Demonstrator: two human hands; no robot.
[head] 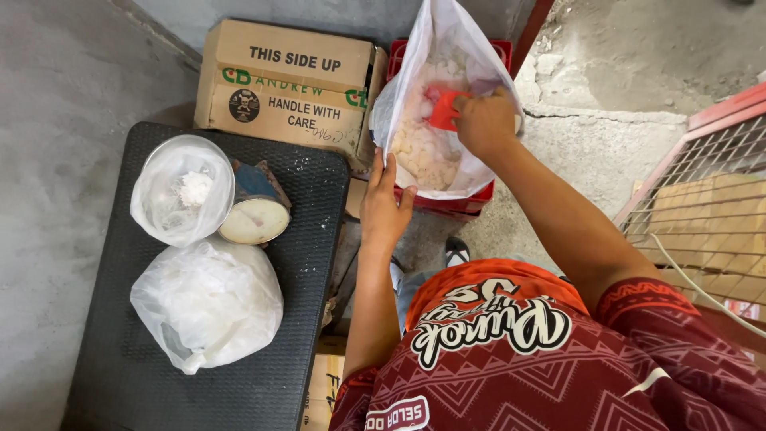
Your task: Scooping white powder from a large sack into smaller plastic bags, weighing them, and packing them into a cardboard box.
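A big clear plastic bag [423, 48] full of white lumpy stuff stands open in a red crate [455, 203]. My right hand [485, 121] is inside the bag's mouth, closed on a red scoop [447, 109] that sits in the white lumps. My left hand [384, 206] grips the bag's near left edge and holds it open. To the left, on a black rubber-topped table [128, 375], a small open bag [182, 190] with a little white powder rests on a round weighing scale [255, 219]. A tied full white bag [209, 299] lies in front of it.
A brown cardboard box [287, 88] stands behind the table, next to the crate. Bare concrete floor [630, 48] spreads around. At the right is a red metal mesh rack [702, 199] with brown cartons and a white cord. More cardboard shows below the table edge.
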